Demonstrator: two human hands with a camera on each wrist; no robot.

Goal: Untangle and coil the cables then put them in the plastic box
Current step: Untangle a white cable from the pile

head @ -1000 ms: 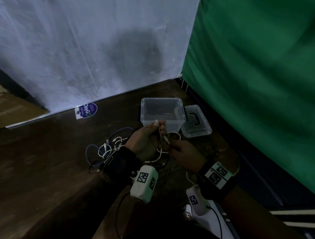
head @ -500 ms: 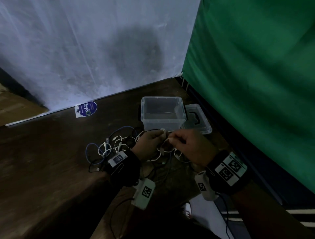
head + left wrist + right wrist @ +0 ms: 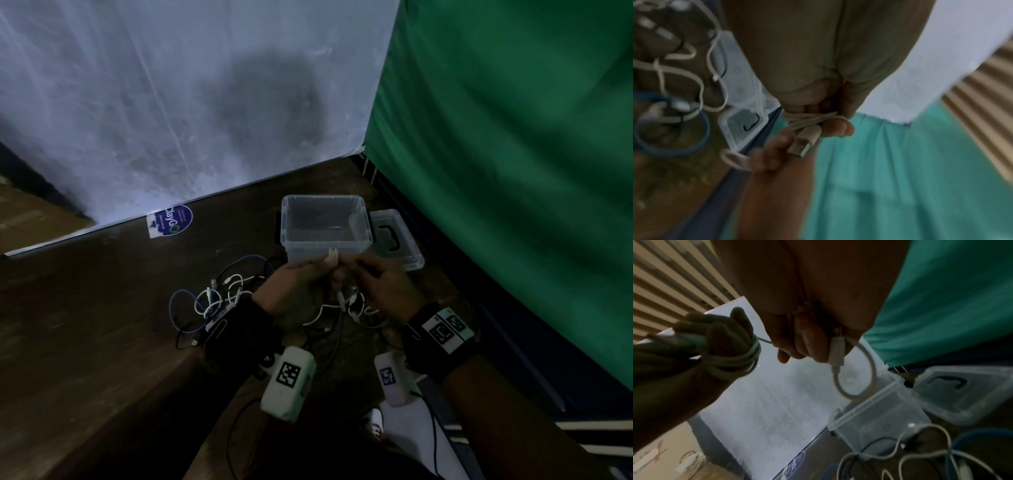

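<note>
My left hand point(image 3: 325, 274) grips a white USB cable point(image 3: 807, 123) wound in several turns round its fingers, with the USB plug point(image 3: 803, 142) sticking out. My right hand point(image 3: 366, 274) sits just right of it and pinches the cable's other connector point(image 3: 836, 352), from which a short loop hangs. Both hands hover in front of the clear plastic box point(image 3: 325, 240), which stands open on the dark wooden table. A tangle of white, blue and black cables point(image 3: 219, 298) lies on the table to the left of and below the hands.
The box's clear lid point(image 3: 397, 240) with a black handle lies right of the box. A green curtain point(image 3: 513, 171) hangs on the right and a white sheet point(image 3: 171, 102) behind. A blue round sticker point(image 3: 171, 221) lies at the table's back edge.
The right hand has come up from below to level with the left. The left hand has turned from palm-up. Both now hold the white cable closer to the box front.
</note>
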